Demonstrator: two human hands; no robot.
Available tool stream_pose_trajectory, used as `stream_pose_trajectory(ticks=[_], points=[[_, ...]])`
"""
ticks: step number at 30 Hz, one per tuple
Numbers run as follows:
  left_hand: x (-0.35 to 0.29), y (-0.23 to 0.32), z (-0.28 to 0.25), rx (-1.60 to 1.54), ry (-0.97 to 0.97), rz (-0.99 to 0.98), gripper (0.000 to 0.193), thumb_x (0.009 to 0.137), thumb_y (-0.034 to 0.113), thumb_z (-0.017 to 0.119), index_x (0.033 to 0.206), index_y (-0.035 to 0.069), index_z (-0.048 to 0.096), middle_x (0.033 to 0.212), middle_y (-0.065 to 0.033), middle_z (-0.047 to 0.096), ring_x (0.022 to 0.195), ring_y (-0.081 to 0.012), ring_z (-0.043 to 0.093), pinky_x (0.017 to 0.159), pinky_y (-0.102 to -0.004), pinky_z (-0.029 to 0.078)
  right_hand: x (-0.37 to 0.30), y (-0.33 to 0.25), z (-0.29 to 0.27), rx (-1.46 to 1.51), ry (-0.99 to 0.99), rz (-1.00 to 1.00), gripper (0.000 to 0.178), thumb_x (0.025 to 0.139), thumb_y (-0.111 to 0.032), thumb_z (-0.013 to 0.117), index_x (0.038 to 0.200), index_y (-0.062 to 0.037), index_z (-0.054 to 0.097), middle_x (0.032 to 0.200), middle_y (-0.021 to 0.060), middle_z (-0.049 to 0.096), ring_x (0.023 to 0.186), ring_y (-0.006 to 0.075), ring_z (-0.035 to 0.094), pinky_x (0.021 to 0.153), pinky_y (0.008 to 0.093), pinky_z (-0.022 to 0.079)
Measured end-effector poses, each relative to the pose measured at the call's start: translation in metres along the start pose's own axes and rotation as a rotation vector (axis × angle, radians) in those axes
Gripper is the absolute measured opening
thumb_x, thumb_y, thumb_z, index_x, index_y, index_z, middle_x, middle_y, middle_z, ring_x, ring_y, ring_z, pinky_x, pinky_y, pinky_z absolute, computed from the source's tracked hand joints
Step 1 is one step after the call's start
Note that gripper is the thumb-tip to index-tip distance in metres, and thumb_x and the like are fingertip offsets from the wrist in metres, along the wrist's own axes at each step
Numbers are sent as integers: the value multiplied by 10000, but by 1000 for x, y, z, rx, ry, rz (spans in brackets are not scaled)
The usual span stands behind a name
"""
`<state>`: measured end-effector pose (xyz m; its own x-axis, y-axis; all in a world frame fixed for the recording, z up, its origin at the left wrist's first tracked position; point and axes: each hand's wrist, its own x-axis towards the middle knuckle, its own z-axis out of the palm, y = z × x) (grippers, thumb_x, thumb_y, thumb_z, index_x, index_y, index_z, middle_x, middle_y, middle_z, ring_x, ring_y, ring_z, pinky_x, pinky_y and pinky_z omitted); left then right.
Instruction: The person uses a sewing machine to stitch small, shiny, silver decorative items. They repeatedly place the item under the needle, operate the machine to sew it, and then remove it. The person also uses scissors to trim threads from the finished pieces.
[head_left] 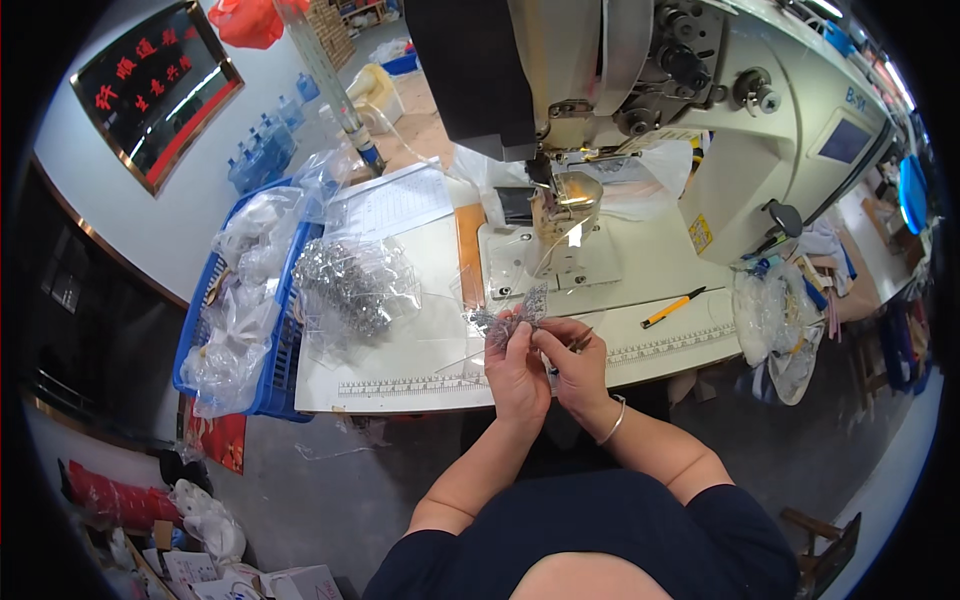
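In front of the sewing machine, both hands meet over a silver-grey, glittery butterfly-shaped piece (530,305). My left hand (517,375) pinches it between thumb and fingers. My right hand (578,365) presses its thumb and fingertips at the piece's lower edge. A thin dark tool (581,339), its kind too small to tell, pokes out from the right hand's fingers. Just beyond stand the sewing machine's metal bed plate (500,262) and its needle area (560,195). To the left lies a clear plastic bag (355,285) full of similar silvery pieces.
A blue basket (290,340) of clear plastic bags stands at the table's left edge. A yellow-black pen or knife (673,307) lies right of the hands. A ruler strip (410,386) runs along the front edge. Paper sheets (395,205) lie behind. A plastic bag (775,325) hangs at right.
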<state>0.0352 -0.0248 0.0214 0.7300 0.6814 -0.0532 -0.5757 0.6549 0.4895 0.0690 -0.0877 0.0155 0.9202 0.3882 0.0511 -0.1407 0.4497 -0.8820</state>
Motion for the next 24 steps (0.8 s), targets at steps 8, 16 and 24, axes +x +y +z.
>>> stream_pose_trajectory(ticks=[8, 16, 24], points=[[-1, -6, -1, -40, 26, -32, 271, 857, -30, 521, 1107, 68, 484, 1094, -67, 556, 963, -145, 545, 850, -280, 463, 4, -2, 5, 72, 16, -122, 58, 791, -8, 658, 754, -5, 614, 765, 52, 627, 687, 92, 583, 638, 212, 455], [-8, -9, -6, 185, -193, 9, 373, 841, -62, 520, 1177, 93, 476, 1167, -87, 519, 1064, -165, 510, 916, -308, 424, 4, -7, -6, 94, 33, -149, 56, 777, 15, 658, 746, -10, 618, 712, 26, 599, 644, 85, 555, 616, 208, 440], [21, 19, -7, 43, -593, -476, 561, 832, 30, 579, 1342, 82, 352, 1328, -179, 406, 1033, -229, 561, 807, -311, 498, 13, -58, -39, 73, -234, 97, 76, 731, 0, 690, 716, 1, 616, 684, 38, 606, 570, 66, 492, 544, 198, 387]])
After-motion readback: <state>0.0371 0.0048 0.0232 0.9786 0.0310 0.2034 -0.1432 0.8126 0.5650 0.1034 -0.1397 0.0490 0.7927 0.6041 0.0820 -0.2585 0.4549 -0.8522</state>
